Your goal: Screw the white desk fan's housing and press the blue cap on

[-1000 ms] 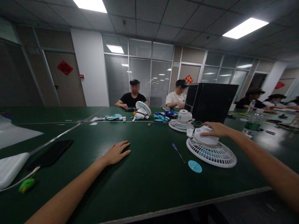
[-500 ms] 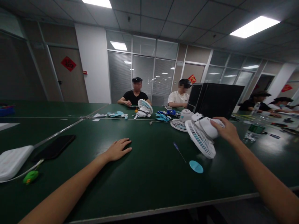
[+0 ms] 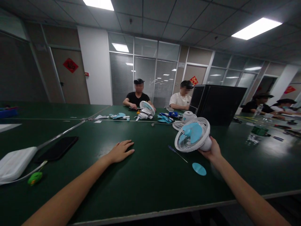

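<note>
My right hand [image 3: 213, 150] grips a small white fan [image 3: 204, 127] by its motor housing, lifted above the table. The fan's open front faces left and toward me, showing pale blue blades [image 3: 195, 131] inside the white cage. My left hand [image 3: 121, 151] lies flat on the green table [image 3: 141, 182], fingers apart, holding nothing. Between the hands, below the fan, rests a thin screwdriver [image 3: 178, 153]. A light blue disc [image 3: 199, 169] lies to its right, nearer to me. Part of another white fan [image 3: 188, 116] shows behind the held one.
Blue fan parts [image 3: 164, 118] and a further fan [image 3: 146, 110] lie across the table, before two seated people. A black box [image 3: 219, 103] stands behind the held fan, a water bottle [image 3: 258, 130] to the right. At left are a phone [image 3: 58, 149] and a white case [image 3: 16, 163].
My right hand has turned the fan over, from cage down to its open front facing me, and brought it slightly left. My left hand stays in place on the table.
</note>
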Demonstrator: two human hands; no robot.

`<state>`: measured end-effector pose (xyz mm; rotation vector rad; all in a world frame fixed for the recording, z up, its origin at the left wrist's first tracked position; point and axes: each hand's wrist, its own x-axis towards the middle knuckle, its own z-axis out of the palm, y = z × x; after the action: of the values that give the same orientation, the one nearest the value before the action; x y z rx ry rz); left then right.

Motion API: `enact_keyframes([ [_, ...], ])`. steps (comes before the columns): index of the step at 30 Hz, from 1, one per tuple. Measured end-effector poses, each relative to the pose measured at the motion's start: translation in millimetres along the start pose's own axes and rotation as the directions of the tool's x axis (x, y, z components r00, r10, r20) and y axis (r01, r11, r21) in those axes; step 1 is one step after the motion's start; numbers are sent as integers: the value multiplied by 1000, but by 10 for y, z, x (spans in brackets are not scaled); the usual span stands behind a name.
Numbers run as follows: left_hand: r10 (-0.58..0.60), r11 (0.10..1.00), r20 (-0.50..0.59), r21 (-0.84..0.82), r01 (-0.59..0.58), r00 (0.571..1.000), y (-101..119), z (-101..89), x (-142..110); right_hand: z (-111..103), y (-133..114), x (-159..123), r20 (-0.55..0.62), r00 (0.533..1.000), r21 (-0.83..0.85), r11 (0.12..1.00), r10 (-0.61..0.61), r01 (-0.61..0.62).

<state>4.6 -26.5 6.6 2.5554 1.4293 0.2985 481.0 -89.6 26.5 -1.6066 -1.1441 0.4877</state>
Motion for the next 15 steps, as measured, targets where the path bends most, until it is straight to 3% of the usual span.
enact_keyframes([
  [3, -7, 1000, 11, 17, 7, 1000, 21, -17, -5, 7, 47, -32, 14, 997, 57, 996, 74, -75],
  [6, -5, 1000, 27, 16, 4, 1000, 32, -32, -9, -24, 61, -38, 19, 998, 43, 997, 64, -65],
  [12, -18, 1000, 39, 21, 17, 999, 57, -62, -26, -58, 16, -61, 23, 1000, -2, 1000, 2, -1],
  [15, -20, 1000, 42, 9, 19, 999, 61, -56, -25, -18, -130, -107, 54, 989, -80, 987, -134, 138],
])
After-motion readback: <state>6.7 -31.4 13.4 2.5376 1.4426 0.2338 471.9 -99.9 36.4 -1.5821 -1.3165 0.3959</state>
